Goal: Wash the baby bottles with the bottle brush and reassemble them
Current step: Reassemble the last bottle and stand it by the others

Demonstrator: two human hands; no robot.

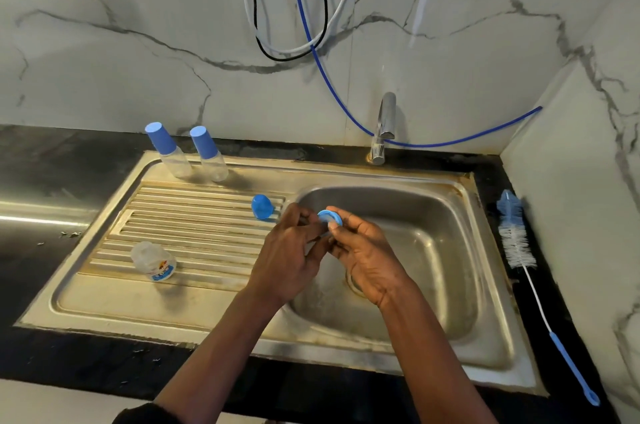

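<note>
Sink of stainless steel (104,299), seen from above, was set into a black stone table (45,164) against a marbled wall. At the back left of its ribbed drainboard stood two assembled clear plastic baby bottles with tall blue caps (168,151) (209,154), side by side. Nearer the viewer, an uncapped clear bottle body with a printed label (153,261) sat alone on the ribs. Further right, a loose blue dome cap (262,206) lay on its side just beside the basin.

Over the basin's left edge, two bare hands met around a small round blue plastic screw ring (330,217). The left hand (287,252) had its fingers curled in towards the ring; whether its grip was closed on it could not be told. The right hand (367,262) had its grip pinched on the ring, thumb on the face and forefinger over the rim.

Behind stood a chrome tap (382,127). On the table to the far right lay a long bottle brush with white and blue bristles and a thin blue handle (516,233), untouched.

The ring looked light, stiff and probably slippery when wet, best held by its outer edge; the bottle body looked light and fairly rigid, best held around its middle.
</note>
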